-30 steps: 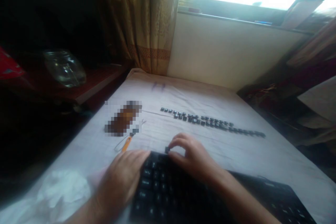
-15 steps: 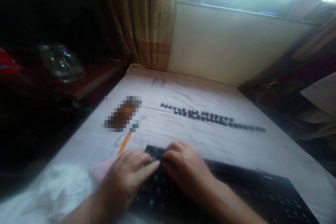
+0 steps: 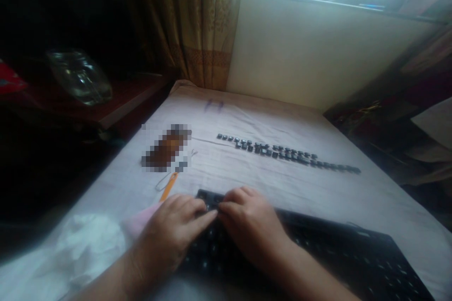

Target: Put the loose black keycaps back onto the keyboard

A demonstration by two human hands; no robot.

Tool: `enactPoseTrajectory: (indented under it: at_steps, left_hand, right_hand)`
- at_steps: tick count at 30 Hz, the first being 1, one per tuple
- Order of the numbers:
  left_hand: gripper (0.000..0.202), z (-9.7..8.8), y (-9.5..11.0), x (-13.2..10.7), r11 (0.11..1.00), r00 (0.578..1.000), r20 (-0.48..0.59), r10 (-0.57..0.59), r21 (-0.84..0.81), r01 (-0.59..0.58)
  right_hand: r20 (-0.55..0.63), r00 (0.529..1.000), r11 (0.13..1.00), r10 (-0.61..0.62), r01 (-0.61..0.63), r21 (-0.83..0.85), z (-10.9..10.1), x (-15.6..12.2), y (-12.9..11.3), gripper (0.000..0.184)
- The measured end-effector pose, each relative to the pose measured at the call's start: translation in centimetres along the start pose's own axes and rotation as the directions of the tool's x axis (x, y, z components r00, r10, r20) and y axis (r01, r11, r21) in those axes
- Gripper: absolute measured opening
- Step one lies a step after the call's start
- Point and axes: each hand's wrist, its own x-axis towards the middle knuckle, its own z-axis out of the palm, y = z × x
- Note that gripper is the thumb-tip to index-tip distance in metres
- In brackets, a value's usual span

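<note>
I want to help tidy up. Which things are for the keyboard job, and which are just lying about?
For the job:
keyboard, under left hand and right hand
keys in rows

Probably just lying about:
jar
white bundle
orange stick (maybe a tool; can't tell)

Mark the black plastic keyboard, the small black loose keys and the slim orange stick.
Black plastic keyboard (image 3: 339, 244), head view: top face.
Small black loose keys (image 3: 269, 153), head view: nearer row key.
Slim orange stick (image 3: 169, 187), head view: mid-length.

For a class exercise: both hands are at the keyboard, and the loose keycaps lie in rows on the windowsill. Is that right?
No: the loose keycaps lie in rows on the cloth, as the head view shows; the left hand and right hand are at the keyboard.
</note>
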Motion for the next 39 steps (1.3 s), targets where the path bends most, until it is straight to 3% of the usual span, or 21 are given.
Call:
enactPoseTrajectory:
  at_steps: [5,9,19,26,29,34,39]
  left_hand:
    - [0.034,-0.1,0.1,0.0,1.0,1.0,0.011,-0.005,0.006,0.005]
    - [0.032,-0.1,0.1,0.1,1.0,1.0,-0.002,0.006,0.021,-0.006]
    - [0.032,0.0,0.2,0.1,1.0,1.0,0.011,-0.015,0.015,0.015]
    - [0.034,-0.2,0.1,0.2,1.0,1.0,-0.03,0.001,-0.004,-0.001]
    - [0.033,-0.2,-0.2,0.0,1.0,0.998,-0.064,0.001,-0.021,-0.002]
    - [0.033,-0.1,-0.9,-0.3,0.993,0.996,-0.057,-0.064,-0.098,0.059]
    - [0.038,-0.2,-1.7,-0.8,0.992,0.997,-0.038,-0.067,-0.108,0.063]
  right_hand:
    - [-0.097,0.995,0.999,-0.039,0.042,0.031,0.6,-0.6,0.3,0.009]
    - [-0.157,0.984,0.995,-0.09,0.095,0.019,1.1,-1.3,0.4,0.017]
    - [-0.147,0.981,0.991,-0.126,0.119,-0.056,1.0,-1.2,-0.1,0.016]
    - [-0.075,0.997,0.953,-0.003,0.025,0.303,0.1,-1.2,1.5,0.023]
    - [-0.043,0.998,0.935,0.047,-0.029,0.355,-0.7,-1.2,2.6,0.023]
    - [0.005,0.993,0.968,0.12,-0.118,0.223,-1.8,-0.6,4.9,0.022]
    - [0.005,0.974,0.974,0.225,-0.225,-0.002,-2.5,1.9,7.7,0.021]
